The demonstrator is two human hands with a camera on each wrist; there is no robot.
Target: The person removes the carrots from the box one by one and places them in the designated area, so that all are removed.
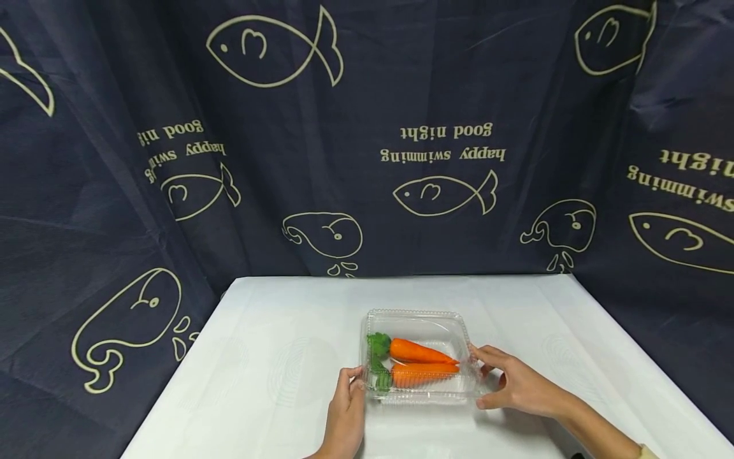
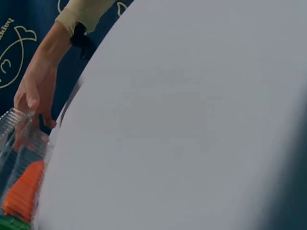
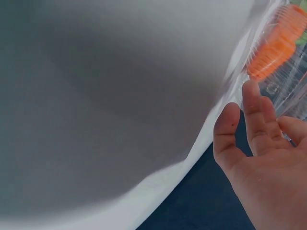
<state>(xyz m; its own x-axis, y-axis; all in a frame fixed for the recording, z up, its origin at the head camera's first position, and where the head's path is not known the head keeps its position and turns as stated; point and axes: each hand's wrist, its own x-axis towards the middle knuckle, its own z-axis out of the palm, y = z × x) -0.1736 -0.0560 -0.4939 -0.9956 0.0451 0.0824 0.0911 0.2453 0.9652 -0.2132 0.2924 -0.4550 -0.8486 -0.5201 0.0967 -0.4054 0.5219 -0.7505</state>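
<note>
A clear plastic clamshell box (image 1: 415, 322) with a ribbed rim lies low in the middle of the table in the head view. Through its wall show two orange carrots (image 1: 421, 352) with green leafy tops (image 1: 378, 344). At the box's left edge my left hand (image 1: 346, 408) grips the near corner with bent fingers, partly hidden behind it. My right hand (image 1: 518, 386) is at the opposite side, its fingertips right at the wall and its thumb apart, lower down. The right wrist view shows this hand (image 3: 268, 158) with spread, loosely bent fingers beside the box.
A white-covered table (image 1: 275, 319) spreads around the box. Dark blue curtain (image 1: 367, 108) with fish drawings and lettering rises behind the table and along both sides. A light sleeve (image 2: 91, 12) with a dark band at the wrist shows on the right arm in the left wrist view.
</note>
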